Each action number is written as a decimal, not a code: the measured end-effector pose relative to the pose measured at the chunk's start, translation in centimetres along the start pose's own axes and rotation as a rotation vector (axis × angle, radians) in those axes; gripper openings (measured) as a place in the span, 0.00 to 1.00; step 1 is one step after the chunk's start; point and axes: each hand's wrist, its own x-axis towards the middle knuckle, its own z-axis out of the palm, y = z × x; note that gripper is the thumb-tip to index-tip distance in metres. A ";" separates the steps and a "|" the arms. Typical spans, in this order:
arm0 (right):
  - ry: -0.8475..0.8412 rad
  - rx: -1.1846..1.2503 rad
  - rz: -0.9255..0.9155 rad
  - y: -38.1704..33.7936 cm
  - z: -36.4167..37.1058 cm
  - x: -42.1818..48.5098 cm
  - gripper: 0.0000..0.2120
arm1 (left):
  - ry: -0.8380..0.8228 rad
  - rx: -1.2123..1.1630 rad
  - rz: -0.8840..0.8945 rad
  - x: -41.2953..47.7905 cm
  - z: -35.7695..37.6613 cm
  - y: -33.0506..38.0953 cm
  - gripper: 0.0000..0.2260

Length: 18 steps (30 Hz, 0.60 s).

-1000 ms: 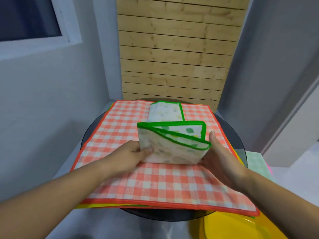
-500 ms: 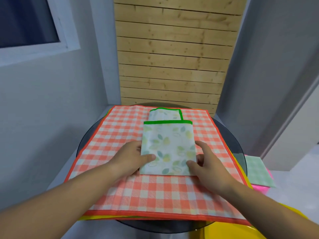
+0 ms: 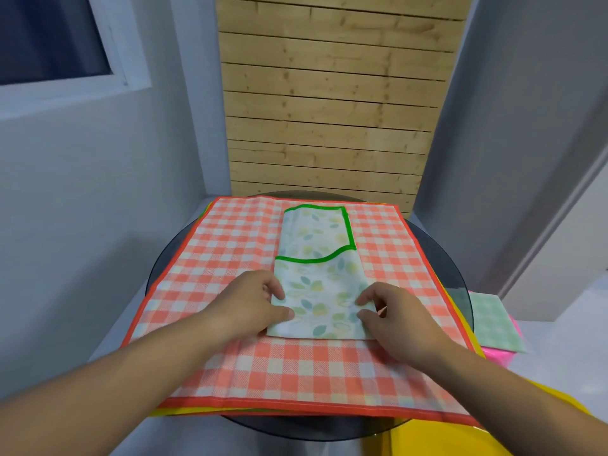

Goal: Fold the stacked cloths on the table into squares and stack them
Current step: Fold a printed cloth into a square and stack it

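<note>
While our left hand (image 3: 253,301) pinches the near left edge of the leaf-print cloth (image 3: 320,291), thumb on top and fingers curled at the side, our right hand (image 3: 394,317) pinches the near right edge the same way; the cloth lies between the hands as a long folded strip, running away from our fingertips; a green border (image 3: 316,260) loops round its far part; under it the orange checked cloth (image 3: 230,245) spreads out flat past both hands; this one tops a pile of other cloths, whose yellow edges peek out beneath our forearms; the pile rests on a round dark glass counter (image 3: 296,429); off to the right of our right hand a folded green checked cloth (image 3: 493,320) lies on something pink (image 3: 496,355); a yellow object (image 3: 444,439) shows under our right forearm.
</note>
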 end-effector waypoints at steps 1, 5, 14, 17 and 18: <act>-0.016 -0.018 0.001 0.1 0.0 -0.2 0.04 | -0.009 0.002 0.001 -0.1 0.0 0.0 0.10; -0.049 -0.047 0.024 0.0 0.0 -0.9 0.09 | 0.002 0.165 0.009 -0.9 0.5 0.2 0.12; -0.039 -0.297 0.081 -0.7 1.6 -1.7 0.24 | -0.073 0.442 0.058 -2.3 2.2 0.6 0.39; -0.049 -0.264 0.099 0.0 1.2 -1.7 0.23 | -0.078 0.433 0.034 -2.1 2.1 0.1 0.39; -0.058 -0.244 0.097 0.3 1.1 -1.7 0.23 | -0.088 0.428 0.020 -2.0 1.9 -0.1 0.39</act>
